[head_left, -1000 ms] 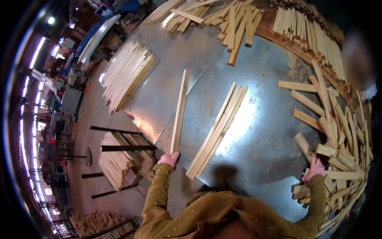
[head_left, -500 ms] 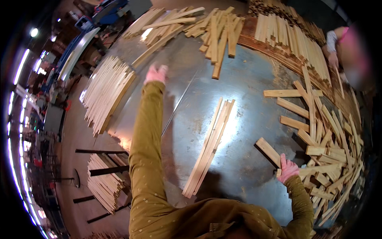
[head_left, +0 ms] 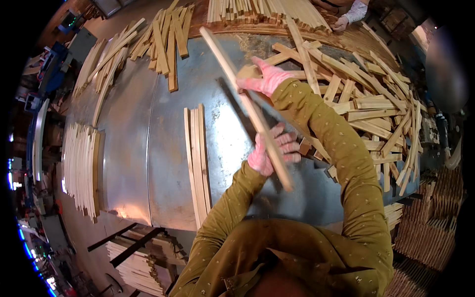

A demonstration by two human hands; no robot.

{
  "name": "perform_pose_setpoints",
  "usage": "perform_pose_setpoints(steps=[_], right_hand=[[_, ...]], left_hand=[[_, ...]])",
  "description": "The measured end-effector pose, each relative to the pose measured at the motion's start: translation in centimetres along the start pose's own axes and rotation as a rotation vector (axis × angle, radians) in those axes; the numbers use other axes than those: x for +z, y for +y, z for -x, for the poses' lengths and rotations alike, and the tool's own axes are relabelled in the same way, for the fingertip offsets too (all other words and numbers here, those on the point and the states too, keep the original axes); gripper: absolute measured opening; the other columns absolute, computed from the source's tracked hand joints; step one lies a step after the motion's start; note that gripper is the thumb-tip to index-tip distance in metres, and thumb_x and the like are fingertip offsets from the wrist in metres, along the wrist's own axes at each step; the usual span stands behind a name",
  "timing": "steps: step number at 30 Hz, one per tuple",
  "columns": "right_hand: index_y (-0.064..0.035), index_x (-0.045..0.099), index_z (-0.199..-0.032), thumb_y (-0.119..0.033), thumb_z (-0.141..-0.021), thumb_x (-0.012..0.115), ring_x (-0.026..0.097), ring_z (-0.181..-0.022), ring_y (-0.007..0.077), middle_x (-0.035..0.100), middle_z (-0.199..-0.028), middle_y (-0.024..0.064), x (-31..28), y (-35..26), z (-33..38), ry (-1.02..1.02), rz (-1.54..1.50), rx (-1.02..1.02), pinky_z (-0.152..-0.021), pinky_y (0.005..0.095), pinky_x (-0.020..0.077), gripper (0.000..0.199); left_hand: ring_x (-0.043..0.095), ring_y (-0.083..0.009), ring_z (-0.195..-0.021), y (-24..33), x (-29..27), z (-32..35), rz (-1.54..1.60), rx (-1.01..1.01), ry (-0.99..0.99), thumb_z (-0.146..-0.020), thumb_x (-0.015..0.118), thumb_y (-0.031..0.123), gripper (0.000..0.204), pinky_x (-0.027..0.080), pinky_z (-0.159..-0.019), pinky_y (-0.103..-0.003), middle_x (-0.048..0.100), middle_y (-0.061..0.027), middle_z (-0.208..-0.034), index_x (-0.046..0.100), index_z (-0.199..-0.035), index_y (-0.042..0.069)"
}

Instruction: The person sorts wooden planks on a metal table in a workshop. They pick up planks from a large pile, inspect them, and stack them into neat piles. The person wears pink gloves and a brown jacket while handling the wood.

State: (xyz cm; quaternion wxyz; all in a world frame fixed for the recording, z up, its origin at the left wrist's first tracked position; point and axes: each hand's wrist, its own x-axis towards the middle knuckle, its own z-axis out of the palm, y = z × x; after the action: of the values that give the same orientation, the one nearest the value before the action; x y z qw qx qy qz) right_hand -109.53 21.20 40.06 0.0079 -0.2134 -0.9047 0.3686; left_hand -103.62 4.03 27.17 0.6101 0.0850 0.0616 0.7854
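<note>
A long wooden strip [head_left: 258, 118] is held slantwise above the metal table, its far end toward the upper left. My right hand [head_left: 271, 78] grips it near its middle, partly blurred, with a tan wooden piece [head_left: 249, 71] right by the fingers. Lower down, my left hand [head_left: 269, 152] is open, fingers spread, the strip crossing in front of its palm. To the left of my hands, a few slim strips [head_left: 198, 158] lie side by side on the metal table [head_left: 128, 163].
A jumbled heap of short boards [head_left: 366, 104] covers the right side. A neat stack of strips [head_left: 81, 166] stands at the left edge. Loose boards [head_left: 170, 44] lie at the back, near more strips [head_left: 267, 12]. Another person's hand [head_left: 340, 23] shows at the far right.
The view has swung to the right. My left hand has come back from the far left side, and my right hand has left the short board by the heap. The long strip is now lifted between them.
</note>
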Motion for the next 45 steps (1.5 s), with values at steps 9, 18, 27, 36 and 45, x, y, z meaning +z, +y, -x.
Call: perform_pose_setpoints(steps=[9,18,27,36,45], right_hand=[[-0.008,0.017,-0.152,-0.038,-0.077,0.072,0.048,-0.126,0.0416,0.047,-0.138,0.0244,9.0,20.2,17.8,-0.124,0.668,0.08,-0.108,0.0411,0.0375,0.097],[-0.0005,0.058,-0.12,-0.041,-0.09,0.063,0.064,-0.103,0.0306,0.066,-0.115,0.0203,14.4,16.6,17.0,-0.559,-0.54,0.51,-0.091,0.0375,0.0505,0.051],[0.0111,0.038,-0.138,-0.062,-0.084,0.063,0.053,-0.121,0.0306,0.057,-0.13,0.0229,33.8,14.8,14.3,-0.355,-1.031,0.362,-0.104,0.0328,0.039,0.094],[-0.0093,-0.001,-0.154,-0.065,-0.093,0.031,0.06,-0.112,0.0374,0.059,-0.122,0.0287,26.3,1.9,17.6,-0.864,0.132,0.076,-0.105,0.0468,0.0399,0.089],[-0.0039,0.007,-0.153,-0.076,-0.084,0.038,0.051,-0.127,0.0353,0.051,-0.137,0.0242,24.3,3.4,14.0,-0.7,0.017,0.349,-0.107,0.0409,0.038,0.105]], left_hand=[[0.053,-0.0161,-0.053,5.5,-8.8,9.9,-0.543,-0.146,0.905,-0.085,0.051,0.072,0.08,0.046,-0.047,-0.029,0.058,-0.005,-0.07,0.058,-0.119,-0.001],[0.052,-0.0387,-0.124,2.4,-2.1,16.0,-1.651,-0.471,1.504,-0.089,0.063,0.045,0.069,0.041,-0.104,-0.042,0.051,-0.0251,-0.136,0.045,-0.137,-0.001],[0.045,-0.041,-0.125,0.4,-3.6,24.7,-2.531,-0.26,1.635,-0.074,0.074,0.05,0.092,0.039,-0.103,-0.049,0.041,-0.0278,-0.139,0.035,-0.144,0.006],[0.043,-0.0437,-0.128,1.8,-4.9,26.0,-2.06,-0.174,1.5,-0.073,0.075,0.052,0.109,0.039,-0.106,-0.047,0.041,-0.0315,-0.139,0.02,-0.148,-0.004],[0.041,-0.0428,-0.131,4.6,-4.4,27.3,-2.018,-0.316,1.25,-0.081,0.07,0.049,0.11,0.037,-0.108,-0.042,0.033,-0.0334,-0.145,0.004,-0.151,-0.002]])
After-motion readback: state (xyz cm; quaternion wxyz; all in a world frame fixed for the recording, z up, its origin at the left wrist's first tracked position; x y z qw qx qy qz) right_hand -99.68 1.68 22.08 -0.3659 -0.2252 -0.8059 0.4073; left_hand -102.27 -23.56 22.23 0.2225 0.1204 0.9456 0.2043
